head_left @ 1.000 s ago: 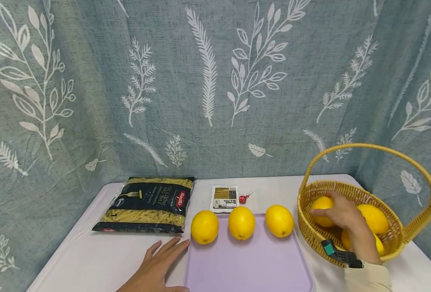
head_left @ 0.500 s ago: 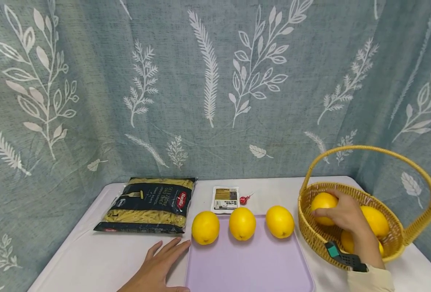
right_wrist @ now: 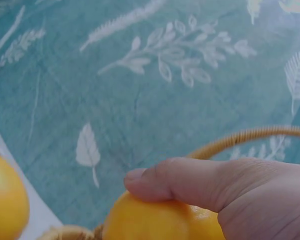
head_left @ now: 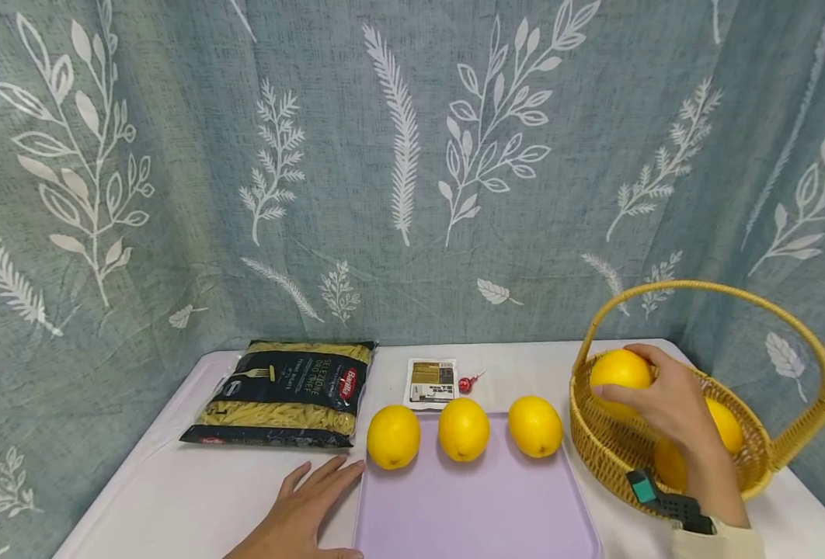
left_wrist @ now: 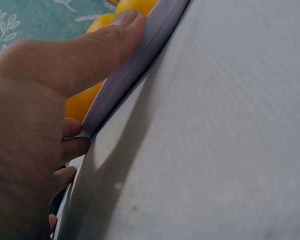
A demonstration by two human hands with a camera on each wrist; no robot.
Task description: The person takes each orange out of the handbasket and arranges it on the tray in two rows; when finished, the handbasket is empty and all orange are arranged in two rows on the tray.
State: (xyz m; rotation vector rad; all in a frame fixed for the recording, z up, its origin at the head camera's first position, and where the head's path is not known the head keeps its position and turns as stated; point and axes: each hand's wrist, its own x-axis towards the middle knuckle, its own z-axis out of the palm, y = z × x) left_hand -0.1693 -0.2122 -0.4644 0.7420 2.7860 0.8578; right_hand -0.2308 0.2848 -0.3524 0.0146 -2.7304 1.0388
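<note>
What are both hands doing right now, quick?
Left hand: open, touching the edge of the flat lilac tray.
Right hand: closed, holding a round, shiny yellow fruit.

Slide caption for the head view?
Right hand holds a fruit at the basket; left hand at the tray with three fruits.

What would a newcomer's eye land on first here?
Probably the three yellow fruits lined up along the far edge of the lilac tray. Next, the tall-handled wicker basket at the right, where the right hand grips another bright fruit. Behind everything, the leaf-printed blue-green curtain fills much of the head view.
</note>
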